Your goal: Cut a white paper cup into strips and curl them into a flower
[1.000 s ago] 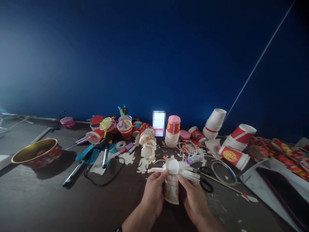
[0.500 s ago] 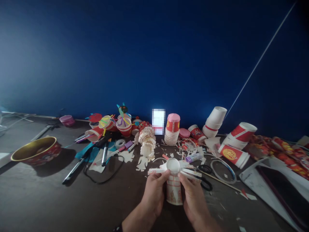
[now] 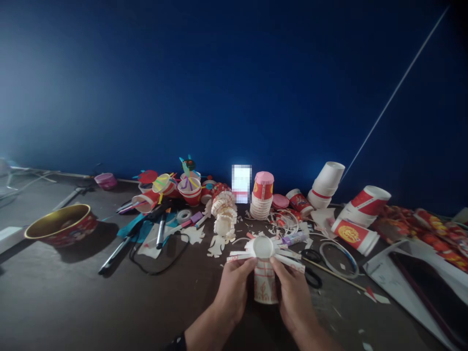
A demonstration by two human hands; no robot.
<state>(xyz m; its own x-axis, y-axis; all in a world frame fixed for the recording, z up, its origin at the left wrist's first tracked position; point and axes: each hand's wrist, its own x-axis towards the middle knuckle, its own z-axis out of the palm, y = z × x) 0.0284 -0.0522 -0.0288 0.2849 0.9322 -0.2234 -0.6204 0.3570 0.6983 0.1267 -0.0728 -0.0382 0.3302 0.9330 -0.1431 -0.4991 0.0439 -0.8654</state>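
Slightly shifted since the earlier frame, the cut paper cup (image 3: 265, 287) has its broad printed panel's lower edge raised a little, while the round base (image 3: 263, 247) stays uppermost between both thumbs. It is held in front of the person, above the near middle of the table (image 3: 146, 312); whether its rim touches the tabletop I cannot tell. Left hand (image 3: 236, 285) and right hand (image 3: 294, 287) grip it from opposite sides, thumbs pressed in just below the base, probably because that part is firm enough to steady the rest. How the remaining fingers close behind it is hidden. Narrow strips (image 3: 290, 263) splay outward over the hands, so the hold seems chosen to leave them uncrushed. Scraps (image 3: 216, 246), a purple glue stick (image 3: 290, 238) and a wooden stick (image 3: 338, 275) lie just beyond or to the right, perhaps for easy reach, while the gold-lined bowl (image 3: 78, 235) and stacked cups (image 3: 261, 208) stand farther off, presumably leaving room for the hands.
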